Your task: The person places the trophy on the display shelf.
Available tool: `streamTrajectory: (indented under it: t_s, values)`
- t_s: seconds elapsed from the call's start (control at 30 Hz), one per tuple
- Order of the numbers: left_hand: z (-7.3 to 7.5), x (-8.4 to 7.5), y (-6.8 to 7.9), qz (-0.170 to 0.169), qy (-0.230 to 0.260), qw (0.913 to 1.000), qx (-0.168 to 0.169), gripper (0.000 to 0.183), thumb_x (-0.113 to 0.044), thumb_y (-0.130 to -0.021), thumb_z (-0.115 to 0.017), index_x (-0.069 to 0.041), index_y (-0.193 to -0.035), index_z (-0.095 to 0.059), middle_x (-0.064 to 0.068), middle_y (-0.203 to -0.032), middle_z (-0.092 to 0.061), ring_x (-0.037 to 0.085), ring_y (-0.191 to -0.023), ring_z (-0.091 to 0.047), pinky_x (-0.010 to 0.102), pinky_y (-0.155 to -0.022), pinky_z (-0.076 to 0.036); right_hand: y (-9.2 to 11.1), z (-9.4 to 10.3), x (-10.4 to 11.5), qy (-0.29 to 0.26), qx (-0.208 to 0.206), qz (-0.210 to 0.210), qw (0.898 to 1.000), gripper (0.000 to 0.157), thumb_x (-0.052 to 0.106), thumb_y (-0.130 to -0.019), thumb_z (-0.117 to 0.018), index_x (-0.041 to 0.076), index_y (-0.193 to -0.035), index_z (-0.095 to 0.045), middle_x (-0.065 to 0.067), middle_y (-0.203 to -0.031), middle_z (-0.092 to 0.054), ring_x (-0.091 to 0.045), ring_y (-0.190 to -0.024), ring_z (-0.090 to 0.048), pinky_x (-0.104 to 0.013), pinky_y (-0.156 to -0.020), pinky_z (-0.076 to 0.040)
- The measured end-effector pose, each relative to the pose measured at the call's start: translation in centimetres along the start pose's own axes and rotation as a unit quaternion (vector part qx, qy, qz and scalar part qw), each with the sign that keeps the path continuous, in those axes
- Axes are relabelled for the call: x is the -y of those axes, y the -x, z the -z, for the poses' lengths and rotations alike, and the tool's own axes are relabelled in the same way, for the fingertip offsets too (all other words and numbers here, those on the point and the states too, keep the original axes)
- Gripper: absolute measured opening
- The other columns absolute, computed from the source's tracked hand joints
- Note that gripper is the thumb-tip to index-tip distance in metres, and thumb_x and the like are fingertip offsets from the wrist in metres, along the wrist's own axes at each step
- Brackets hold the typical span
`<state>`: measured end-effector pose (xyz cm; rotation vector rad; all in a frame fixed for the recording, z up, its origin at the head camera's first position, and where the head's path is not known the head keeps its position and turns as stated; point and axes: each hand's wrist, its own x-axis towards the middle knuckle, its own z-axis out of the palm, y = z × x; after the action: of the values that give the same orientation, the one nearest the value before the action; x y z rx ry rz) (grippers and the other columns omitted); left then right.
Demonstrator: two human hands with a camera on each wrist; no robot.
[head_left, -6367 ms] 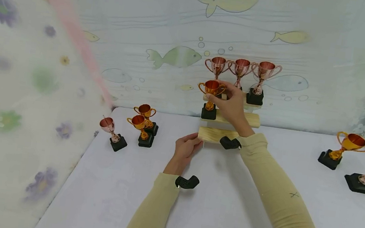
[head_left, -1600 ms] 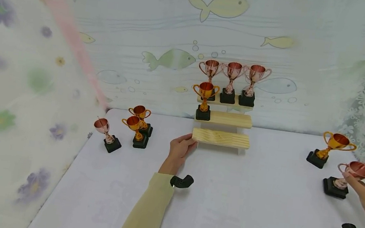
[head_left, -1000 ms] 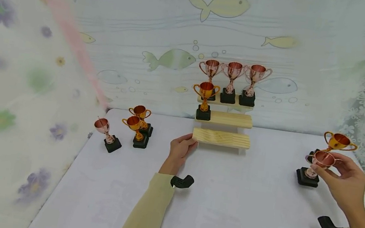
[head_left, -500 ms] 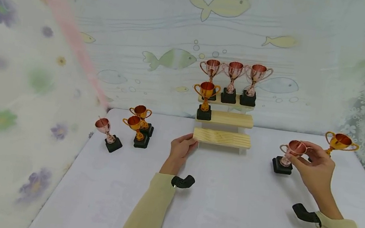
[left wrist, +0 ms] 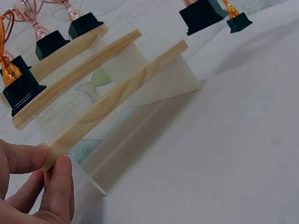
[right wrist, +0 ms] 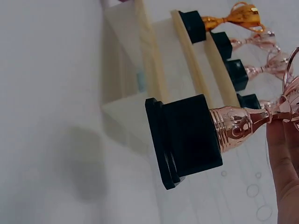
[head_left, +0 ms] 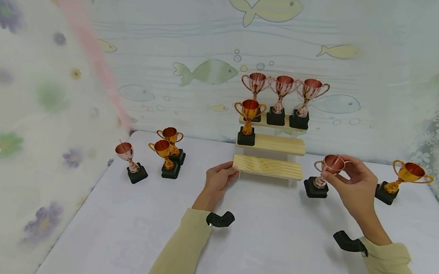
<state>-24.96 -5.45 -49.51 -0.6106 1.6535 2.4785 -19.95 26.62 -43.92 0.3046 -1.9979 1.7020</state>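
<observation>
My right hand (head_left: 354, 192) holds a rose-gold trophy (head_left: 333, 164) by its cup, in the air just right of a three-step wooden stand (head_left: 268, 167). In the right wrist view the black base (right wrist: 191, 140) of that trophy fills the middle. My left hand (head_left: 218, 182) pinches the left end of the lowest step, thumb above and fingers below, as the left wrist view shows at the wooden board (left wrist: 112, 102). The top step bears three rose-gold trophies (head_left: 283, 86). One gold trophy (head_left: 250, 109) stands at the left end of the middle step.
Two gold trophies (head_left: 163, 148) and a rose-gold trophy (head_left: 126, 151) stand at the left of the white table (head_left: 262, 254). Another gold trophy (head_left: 411, 172) stands at the right. Behind the stand hangs a fish-patterned curtain (head_left: 164, 46).
The gold trophy was set on the middle step. My right hand then took the rose-gold trophy from the right side and carried it left toward the stand. My left hand stays put.
</observation>
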Motion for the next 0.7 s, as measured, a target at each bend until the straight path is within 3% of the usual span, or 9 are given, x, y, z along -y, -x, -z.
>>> streamTrajectory:
  t_s: [0.17,0.4,0.7]
  values:
    - [0.0,0.0,0.0,-0.001,0.000,1.0000,0.001,0.034,0.006,-0.095,-0.064,0.009,-0.129,-0.064,0.026,-0.126,-0.065,0.016,-0.092,-0.067,0.030,-0.094,-0.059,-0.8,-1.4,0.5,-0.030,-0.011,0.004,1.000,0.048,-0.020,-0.080,-0.074,-0.010,-0.126,-0.062,0.003,-0.116,-0.067,-0.009,-0.106,-0.065,-0.014,-0.085,-0.056]
    - [-0.1,0.1,-0.1,-0.018,-0.009,0.9998,0.001,0.035,0.010,-0.093,-0.065,0.012,-0.128,-0.063,0.027,-0.127,-0.064,0.018,-0.095,-0.069,0.028,-0.091,-0.060,-2.2,-3.7,0.8,-0.120,-0.009,0.007,0.993,0.045,-0.019,-0.080,-0.075,-0.006,-0.122,-0.065,-0.003,-0.117,-0.068,-0.013,-0.107,-0.066,-0.018,-0.087,-0.058]
    - [0.0,0.1,0.0,-0.018,-0.014,0.9997,0.004,0.035,0.009,-0.093,-0.065,0.011,-0.128,-0.063,0.027,-0.128,-0.063,0.019,-0.098,-0.069,0.029,-0.093,-0.059,-4.0,-6.7,0.9,-0.163,-0.044,-0.014,0.985,0.042,-0.016,-0.082,-0.075,-0.003,-0.121,-0.067,-0.005,-0.117,-0.070,-0.016,-0.105,-0.067,-0.018,-0.083,-0.060]
